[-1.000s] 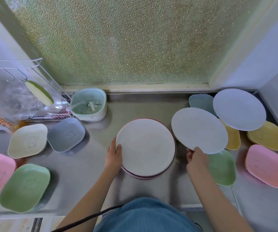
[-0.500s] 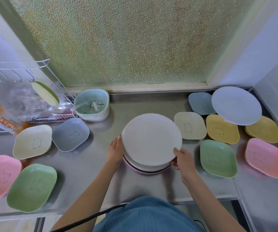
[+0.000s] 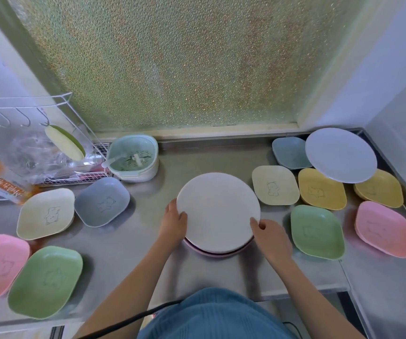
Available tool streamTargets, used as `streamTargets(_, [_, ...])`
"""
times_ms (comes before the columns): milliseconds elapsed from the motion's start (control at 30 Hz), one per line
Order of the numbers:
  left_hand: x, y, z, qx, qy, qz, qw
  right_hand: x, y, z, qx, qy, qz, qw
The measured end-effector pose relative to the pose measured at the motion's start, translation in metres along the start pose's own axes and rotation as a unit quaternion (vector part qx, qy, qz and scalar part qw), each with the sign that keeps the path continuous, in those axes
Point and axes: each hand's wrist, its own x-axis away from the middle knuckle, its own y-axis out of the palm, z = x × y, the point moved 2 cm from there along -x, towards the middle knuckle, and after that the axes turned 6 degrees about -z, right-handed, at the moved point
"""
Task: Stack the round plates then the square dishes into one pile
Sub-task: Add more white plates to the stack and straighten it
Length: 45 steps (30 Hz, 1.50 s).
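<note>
Since a moment ago, a white plate [image 3: 218, 211] has been lowered onto the pile [image 3: 218, 250] at frame centre, gripped at its edges by left hand [image 3: 172, 225] and right hand [image 3: 271, 234]. If released off-centre, it could slide off.

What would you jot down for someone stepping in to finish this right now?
Left hand and right hand grip opposite edges of the white round plate topping the centre pile, over a pink round plate.
Left to do: the pale blue round plate at back right, resting on square dishes, then all the square dishes on both sides of the steel counter.
</note>
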Motion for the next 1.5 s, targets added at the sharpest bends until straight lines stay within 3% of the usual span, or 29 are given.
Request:
streamTargets(200, [-0.018, 0.004, 0.037, -0.215, 0.072, 0.024, 0.974, -0.037, -0.04, 0.013, -0.062, 0.014, 0.053, 0.997])
streamTargets(500, [-0.047, 0.029, 0.071, -0.368, 0.078, 0.018, 0.926, -0.136, -0.119, 0.047, -0.07, 0.064, 0.123, 0.988])
streamTargets(800, [-0.065, 0.037, 0.075, -0.364, 0.024, 0.048, 0.93, -0.198, -0.128, 0.064, 0.042, 0.03, 0.102, 0.993])
streamTargets(967, [-0.067, 0.04, 0.072, -0.355, 0.017, 0.062, 0.933, -0.216, -0.129, 0.069, 0.097, 0.029, 0.128, 0.987])
streamTargets(1267, [-0.061, 0.036, 0.074, -0.344, 0.03, 0.057, 0.937, -0.208, -0.151, 0.06, 0.091, -0.062, 0.294, 0.949])
streamTargets(1500, [-0.043, 0.029, 0.074, -0.317, 0.045, 0.053, 0.946, -0.186, -0.183, 0.042, 0.013, -0.048, 0.366, 0.929])
